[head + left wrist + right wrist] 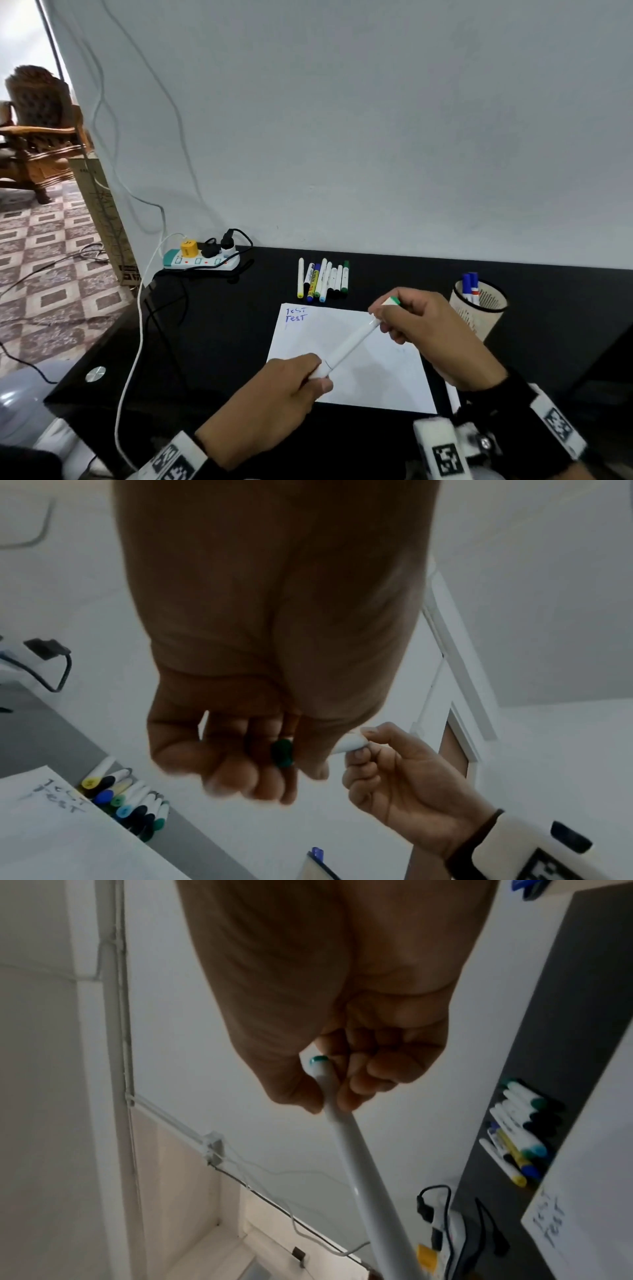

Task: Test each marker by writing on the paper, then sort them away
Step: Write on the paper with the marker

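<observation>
Both hands hold a white marker point(349, 342) with green ends slantwise above the white paper point(308, 342). My left hand point(317, 375) grips its lower-left end, and my right hand point(383, 318) pinches its upper-right end. The left wrist view shows a green end point(282, 752) inside the curled left hand point(274, 767), with the right hand point(363, 748) pinching the white end. In the right wrist view the right hand point(329, 1096) pinches the marker point(352, 1150) near a teal end. "TEST" point(296, 314) is written twice at the paper's top left.
A row of several markers point(323, 279) lies beyond the paper near the wall. A paper cup point(478, 301) holding blue markers stands at the right. A power strip point(200, 260) with plugs and cables sits at the back left of the black desk point(222, 342).
</observation>
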